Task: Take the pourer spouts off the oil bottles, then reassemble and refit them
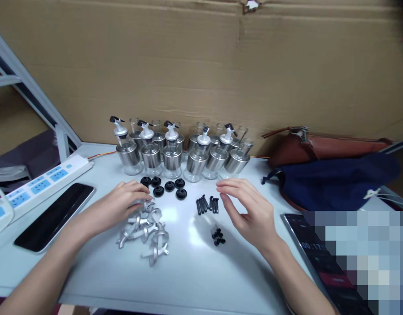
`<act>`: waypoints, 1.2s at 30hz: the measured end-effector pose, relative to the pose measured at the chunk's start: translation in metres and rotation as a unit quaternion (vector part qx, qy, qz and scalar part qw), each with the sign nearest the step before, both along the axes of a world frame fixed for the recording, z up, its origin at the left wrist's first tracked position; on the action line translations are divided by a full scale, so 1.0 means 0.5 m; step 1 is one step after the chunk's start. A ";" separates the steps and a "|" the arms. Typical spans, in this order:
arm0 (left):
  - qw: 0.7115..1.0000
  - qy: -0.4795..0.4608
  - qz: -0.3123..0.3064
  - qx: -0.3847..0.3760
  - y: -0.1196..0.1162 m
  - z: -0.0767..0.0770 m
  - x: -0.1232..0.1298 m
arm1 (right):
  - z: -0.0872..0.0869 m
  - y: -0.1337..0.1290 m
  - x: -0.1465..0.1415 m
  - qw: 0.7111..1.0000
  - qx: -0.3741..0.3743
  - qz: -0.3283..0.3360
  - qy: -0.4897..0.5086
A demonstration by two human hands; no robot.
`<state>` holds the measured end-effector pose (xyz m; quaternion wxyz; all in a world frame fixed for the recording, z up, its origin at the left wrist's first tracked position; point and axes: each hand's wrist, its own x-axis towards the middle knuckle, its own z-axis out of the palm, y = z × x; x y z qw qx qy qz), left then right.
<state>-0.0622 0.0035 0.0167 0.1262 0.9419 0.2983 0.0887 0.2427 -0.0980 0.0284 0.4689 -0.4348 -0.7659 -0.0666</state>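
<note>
My left hand (125, 199) is over the top of a heap of silver spout parts (160, 236); its fingers curl down and what they grip, if anything, is hidden. Held above the table with thumb and fingers apart, my right hand (249, 208) is empty. It is just right of a row of small black levers (206, 204). Nearer the front lie several tiny black pieces (218, 237). Several black ribbed discs (169, 186) lie before the bottles. Glass bottles with steel bands (172, 158) stand behind, several in front topped with silver spouts and black levers; the rightmost front bottle (237, 162) has no spout.
At the left are a white power strip (40, 186) and a black phone (55, 216). A dark blue bag (336, 179) and brown bag (329, 148) lie right, behind a dark-screened device (316, 249). Cardboard (188, 65) walls the back.
</note>
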 end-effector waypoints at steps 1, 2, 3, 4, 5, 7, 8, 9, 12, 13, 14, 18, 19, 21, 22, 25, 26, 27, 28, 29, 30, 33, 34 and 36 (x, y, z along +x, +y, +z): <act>1.000 0.002 0.000 -0.002 -0.001 0.001 0.003 | 0.000 0.001 0.001 1.000 0.000 -0.001 0.003; 1.000 0.001 0.001 -0.001 -0.002 0.005 0.006 | 0.000 0.001 0.002 1.000 0.001 -0.003 0.006; 1.000 -0.004 0.002 0.004 -0.005 0.010 0.009 | 0.000 0.002 0.003 1.000 0.002 -0.004 0.010; 1.000 -0.014 0.002 0.012 -0.009 0.016 0.012 | -0.001 0.002 0.004 1.000 0.002 -0.005 0.015; 0.999 -0.028 -0.001 0.019 -0.014 0.024 0.018 | -0.001 0.003 0.004 1.000 0.000 -0.004 0.020; 0.997 -0.069 -0.018 0.027 -0.032 0.043 0.034 | -0.002 0.003 0.003 0.999 -0.010 0.007 0.032; 0.995 -0.095 -0.030 0.025 -0.044 0.051 0.045 | -0.002 0.002 0.002 0.999 -0.023 0.019 0.039; 0.991 -0.125 -0.043 0.026 -0.057 0.058 0.058 | -0.003 0.001 0.000 0.998 -0.043 0.032 0.046; 0.976 -0.203 -0.075 0.033 -0.095 0.060 0.103 | -0.007 -0.005 -0.008 0.986 -0.128 0.072 0.075; 0.972 -0.219 -0.084 0.033 -0.105 0.055 0.117 | -0.008 -0.007 -0.011 0.980 -0.159 0.082 0.087; 0.967 -0.236 -0.093 0.032 -0.114 0.048 0.129 | -0.009 -0.009 -0.013 0.973 -0.188 0.088 0.097; 0.946 -0.302 -0.109 0.038 -0.134 0.013 0.162 | -0.009 -0.016 -0.012 0.945 -0.277 0.108 0.137; 0.942 -0.314 -0.113 0.042 -0.137 0.006 0.165 | -0.008 -0.018 -0.010 0.937 -0.297 0.121 0.142; 0.937 -0.326 -0.119 0.043 -0.141 -0.005 0.167 | -0.004 -0.021 -0.006 0.918 -0.334 0.152 0.149; 0.936 -0.330 -0.121 0.038 -0.143 -0.010 0.166 | -0.002 -0.022 -0.004 0.909 -0.350 0.168 0.153; 0.932 -0.342 -0.119 0.007 -0.150 -0.018 0.158 | 0.002 -0.025 -0.002 0.880 -0.387 0.206 0.181; 0.931 -0.346 -0.116 -0.008 -0.151 -0.020 0.155 | 0.002 -0.025 -0.003 0.870 -0.398 0.218 0.192; 0.930 -0.351 -0.112 -0.023 -0.153 -0.020 0.153 | 0.002 -0.026 -0.004 0.862 -0.406 0.227 0.201; 0.929 -0.354 -0.105 -0.037 -0.153 -0.020 0.151 | 0.001 -0.026 -0.006 0.856 -0.413 0.231 0.207; 0.929 -0.354 -0.100 -0.050 -0.154 -0.019 0.149 | 0.001 -0.025 -0.008 0.853 -0.418 0.230 0.211; 0.929 -0.352 -0.096 -0.061 -0.154 -0.018 0.148 | 0.001 -0.025 -0.011 0.852 -0.422 0.225 0.211; 0.930 -0.341 -0.108 -0.081 -0.152 -0.012 0.146 | 0.001 -0.025 -0.018 0.857 -0.425 0.199 0.212; 0.932 -0.330 -0.120 -0.085 -0.151 -0.010 0.146 | 0.000 -0.025 -0.019 0.860 -0.425 0.187 0.212; 0.939 -0.301 -0.145 -0.079 -0.150 -0.008 0.145 | -0.002 -0.025 -0.022 0.864 -0.425 0.165 0.215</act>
